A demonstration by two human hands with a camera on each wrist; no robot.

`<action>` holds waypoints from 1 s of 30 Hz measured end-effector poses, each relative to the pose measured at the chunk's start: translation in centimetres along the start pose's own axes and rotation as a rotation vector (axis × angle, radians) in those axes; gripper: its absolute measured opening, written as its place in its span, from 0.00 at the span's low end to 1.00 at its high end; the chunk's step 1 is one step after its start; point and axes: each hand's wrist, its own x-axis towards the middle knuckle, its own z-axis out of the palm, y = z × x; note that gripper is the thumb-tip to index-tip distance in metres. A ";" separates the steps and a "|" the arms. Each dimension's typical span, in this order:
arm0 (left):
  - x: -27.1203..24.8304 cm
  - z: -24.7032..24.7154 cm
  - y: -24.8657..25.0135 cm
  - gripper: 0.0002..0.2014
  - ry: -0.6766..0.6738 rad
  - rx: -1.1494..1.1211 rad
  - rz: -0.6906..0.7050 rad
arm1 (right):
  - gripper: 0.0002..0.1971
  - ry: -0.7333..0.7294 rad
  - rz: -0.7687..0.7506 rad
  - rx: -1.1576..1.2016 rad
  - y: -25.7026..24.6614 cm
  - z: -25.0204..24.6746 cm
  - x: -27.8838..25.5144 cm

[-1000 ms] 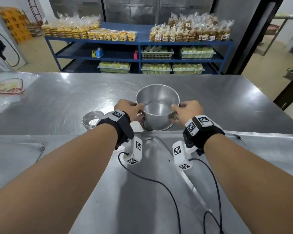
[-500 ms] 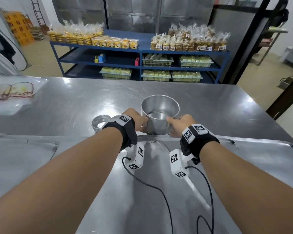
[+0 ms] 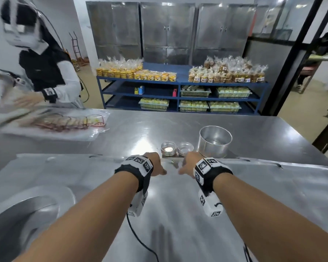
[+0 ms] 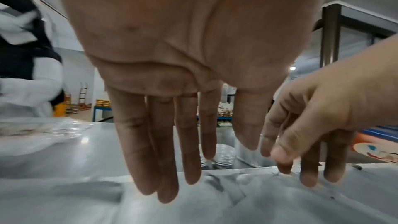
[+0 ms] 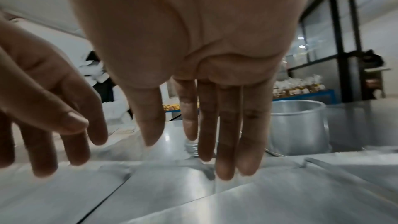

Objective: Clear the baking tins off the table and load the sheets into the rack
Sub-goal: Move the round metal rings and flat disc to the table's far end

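Baking tins on the steel table, both hands empty above the sheets.

Head view: tall round tin point(image 3: 215, 141) upright on the table point(image 3: 121, 133), beyond the far edge of the baking sheet point(image 3: 83, 173); two small tin stacks point(image 3: 168, 148) point(image 3: 185, 148) just left of it, side by side. Left hand point(image 3: 156, 164) and right hand point(image 3: 188, 164) over that edge, holding nothing. Blurred person in white sleeves point(image 3: 45, 72) at far left, beside a clear plastic bag point(image 3: 64, 123). Left wrist view: left fingers point(image 4: 148, 142) straight, relaxed, above the sheet point(image 4: 215, 202); small tins point(image 4: 223, 154) behind. Right wrist view: right fingers point(image 5: 228, 125) straight, loosely spread; tall tin point(image 5: 299, 125) behind, to the right.
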 end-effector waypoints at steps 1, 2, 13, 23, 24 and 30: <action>-1.5 -0.3 -2.0 0.17 -0.003 0.036 -0.019 | 0.17 -0.039 -0.036 -0.048 -2.0 0.7 -0.6; -2.8 -0.6 -4.2 0.17 -0.005 0.080 -0.026 | 0.17 -0.075 -0.070 -0.094 -4.1 1.4 -1.3; -14.6 -0.8 -28.5 0.21 0.056 0.147 -0.320 | 0.24 -0.112 -0.264 -0.197 -24.4 8.9 -5.8; -20.2 1.9 -38.9 0.10 0.132 0.016 -0.538 | 0.26 -0.129 -0.235 -0.063 -31.4 14.3 -7.1; -20.3 2.2 -39.2 0.10 0.150 0.002 -0.550 | 0.24 -0.121 -0.215 -0.044 -31.6 14.6 -7.2; -21.6 1.4 -38.8 0.14 0.207 -0.020 -0.556 | 0.20 -0.055 -0.132 0.006 -31.4 14.3 -8.3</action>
